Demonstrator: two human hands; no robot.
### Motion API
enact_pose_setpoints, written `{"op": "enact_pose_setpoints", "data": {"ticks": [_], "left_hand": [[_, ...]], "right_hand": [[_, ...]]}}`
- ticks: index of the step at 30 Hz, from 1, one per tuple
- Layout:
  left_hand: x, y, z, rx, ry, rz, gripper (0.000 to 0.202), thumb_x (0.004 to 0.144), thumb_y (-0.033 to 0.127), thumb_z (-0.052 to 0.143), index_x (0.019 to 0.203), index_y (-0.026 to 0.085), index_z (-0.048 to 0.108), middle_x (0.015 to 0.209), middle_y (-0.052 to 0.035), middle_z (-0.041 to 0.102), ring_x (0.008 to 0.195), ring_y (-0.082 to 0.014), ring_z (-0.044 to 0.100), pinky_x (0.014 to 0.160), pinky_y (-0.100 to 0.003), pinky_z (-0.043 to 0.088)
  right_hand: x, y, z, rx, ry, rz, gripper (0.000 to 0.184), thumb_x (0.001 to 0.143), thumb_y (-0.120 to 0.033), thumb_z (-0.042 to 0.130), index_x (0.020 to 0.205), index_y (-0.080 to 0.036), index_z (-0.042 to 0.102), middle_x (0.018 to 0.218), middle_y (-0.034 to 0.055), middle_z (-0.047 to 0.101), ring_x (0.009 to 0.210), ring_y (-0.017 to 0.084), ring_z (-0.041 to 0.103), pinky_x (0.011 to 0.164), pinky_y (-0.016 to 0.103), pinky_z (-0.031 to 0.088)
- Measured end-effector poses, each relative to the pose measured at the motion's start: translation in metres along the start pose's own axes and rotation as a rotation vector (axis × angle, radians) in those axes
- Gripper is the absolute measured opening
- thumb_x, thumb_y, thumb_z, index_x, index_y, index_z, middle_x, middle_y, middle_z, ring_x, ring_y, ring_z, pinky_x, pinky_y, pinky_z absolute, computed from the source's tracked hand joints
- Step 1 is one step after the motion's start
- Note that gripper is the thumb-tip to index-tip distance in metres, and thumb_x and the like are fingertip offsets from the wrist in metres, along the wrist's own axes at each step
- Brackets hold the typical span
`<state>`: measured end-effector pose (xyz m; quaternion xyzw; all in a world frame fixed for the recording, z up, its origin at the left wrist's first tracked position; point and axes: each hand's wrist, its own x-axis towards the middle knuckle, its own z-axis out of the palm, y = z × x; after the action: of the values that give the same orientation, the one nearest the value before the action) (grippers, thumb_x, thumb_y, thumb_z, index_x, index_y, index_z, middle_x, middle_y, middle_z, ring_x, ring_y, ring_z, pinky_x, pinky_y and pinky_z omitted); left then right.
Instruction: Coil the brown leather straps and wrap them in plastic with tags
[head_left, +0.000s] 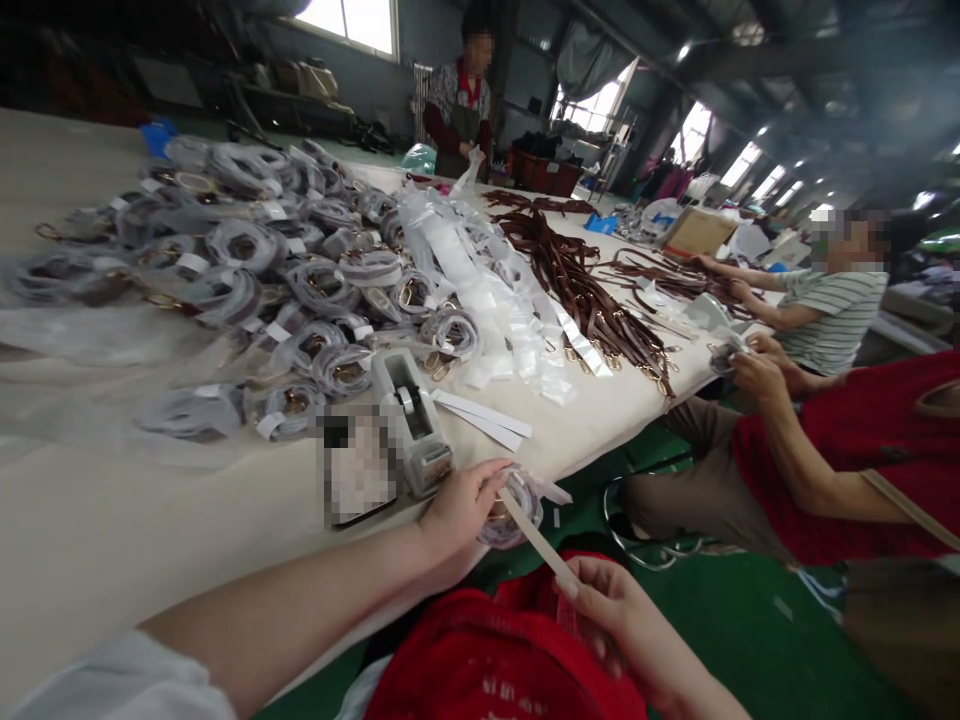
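Wrapping step, I'd say: my left hand [459,508] pinches a bagged coiled strap [514,505] off the table edge [225,560], right hand [611,600] grips a paper strip [534,537] touching it. Strip needs looping round next, I reckon.

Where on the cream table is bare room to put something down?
Bare cream table lies left of the grey tape dispenser, near the left hand. It is crowded farther back: plastic-wrapped coiled straps, white paper strips and brown leather straps.
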<state>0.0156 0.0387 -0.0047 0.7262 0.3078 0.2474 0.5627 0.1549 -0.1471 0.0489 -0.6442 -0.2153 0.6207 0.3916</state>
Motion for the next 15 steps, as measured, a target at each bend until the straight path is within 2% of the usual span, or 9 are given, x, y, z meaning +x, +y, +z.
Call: {"op": "enact_pose_setpoints", "data": {"ticks": [7, 15], "left_hand": [[-0.0021, 0.0036, -0.0006, 0.136, -0.006, 0.072, 0.039, 0.096, 0.034, 0.042, 0.121, 0.015, 0.065, 0.120, -0.0090, 0.069, 0.111, -0.0226, 0.064, 0.101, -0.034, 0.047], [-0.0033, -0.0016, -0.0010, 0.226, 0.005, 0.173, 0.037, 0.098, 0.030, 0.041, 0.124, 0.016, 0.063, 0.121, -0.0098, 0.068, 0.112, -0.0217, 0.062, 0.102, -0.035, 0.047]], "right_hand": [[0.0001, 0.0051, -0.0007, 0.035, -0.046, 0.023, 0.042, 0.077, -0.056, 0.072, 0.075, -0.018, 0.054, 0.037, -0.0107, 0.044, 0.024, 0.002, 0.021, 0.027, 0.016, 0.011], [-0.0007, 0.0104, -0.0020, 0.034, 0.026, 0.022, 0.046, 0.076, -0.060, 0.071, 0.080, -0.016, 0.058, 0.036, -0.0099, 0.045, 0.025, 0.002, 0.024, 0.028, 0.017, 0.011]]}}
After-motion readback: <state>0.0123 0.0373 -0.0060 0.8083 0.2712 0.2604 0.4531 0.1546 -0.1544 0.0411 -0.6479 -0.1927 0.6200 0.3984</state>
